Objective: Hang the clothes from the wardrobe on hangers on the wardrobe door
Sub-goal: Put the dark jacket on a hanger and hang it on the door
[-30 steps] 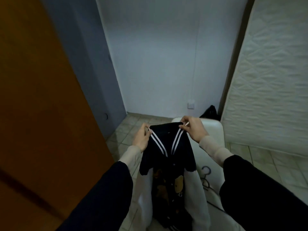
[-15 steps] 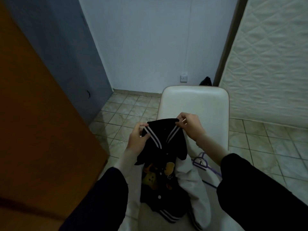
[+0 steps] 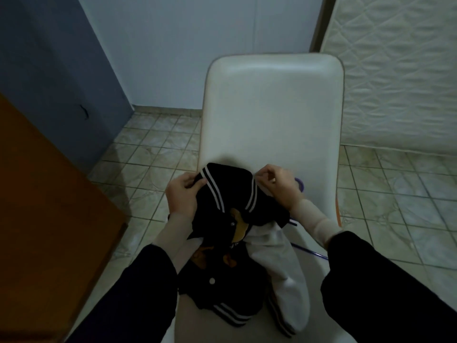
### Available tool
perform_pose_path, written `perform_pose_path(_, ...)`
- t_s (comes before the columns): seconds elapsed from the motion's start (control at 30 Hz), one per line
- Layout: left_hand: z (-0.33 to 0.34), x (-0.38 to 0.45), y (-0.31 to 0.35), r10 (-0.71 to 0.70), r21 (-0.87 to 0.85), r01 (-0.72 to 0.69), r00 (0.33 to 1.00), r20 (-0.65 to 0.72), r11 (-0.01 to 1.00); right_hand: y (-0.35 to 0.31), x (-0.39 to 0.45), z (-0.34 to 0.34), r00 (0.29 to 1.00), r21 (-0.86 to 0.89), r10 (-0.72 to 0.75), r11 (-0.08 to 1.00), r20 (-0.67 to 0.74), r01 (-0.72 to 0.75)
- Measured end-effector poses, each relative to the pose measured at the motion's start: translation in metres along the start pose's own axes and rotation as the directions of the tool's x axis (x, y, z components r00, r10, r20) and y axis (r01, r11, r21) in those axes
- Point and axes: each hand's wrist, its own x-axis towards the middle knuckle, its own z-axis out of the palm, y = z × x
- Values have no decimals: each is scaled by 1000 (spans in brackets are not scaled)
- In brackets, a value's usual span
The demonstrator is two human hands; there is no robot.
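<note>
Both hands pinch the striped collar of a black jacket [image 3: 237,229] with white sleeves: the left hand [image 3: 181,196] on its left edge, the right hand [image 3: 279,186] on its right. The jacket's body lies crumpled below the hands on a white chair [image 3: 272,107]. A purple hanger [image 3: 300,184] peeks out just beyond the right hand, not yet inserted. Judging by this, hanging on the wardrobe door remains undone.
</note>
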Motion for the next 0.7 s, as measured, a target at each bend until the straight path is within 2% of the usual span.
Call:
perform_pose_path(0.13,11,12,-22,5,57,-4,1000,-16,998,56,-10,9,953,-117,229,960,-198,-255)
perform_pose_path(0.23,17,19,-37,1,54,-1,1000,-13,999,88,-18,14,874,-235,445,844,-196,-482)
perform_pose_path(0.3,19,22,-44,9,52,-9,1000,-11,999,101,-21,22,849,-266,513,807,-126,-527)
perform_pose_path(0.37,20,24,-49,9,51,-9,1000,-8,999,106,-22,30,846,-293,527,799,-76,-525)
perform_pose_path(0.5,21,24,-45,29,62,-28,1000,-12,998,103,-21,34,880,-304,469,830,-76,-468)
perform_pose_path(0.6,18,24,-36,39,72,-39,999,-6,997,91,-20,27,926,-239,370,894,-81,-378)
perform_pose_path(0.7,11,25,-22,28,74,-28,1000,-9,997,70,-22,15,962,-295,242,917,-127,-269)
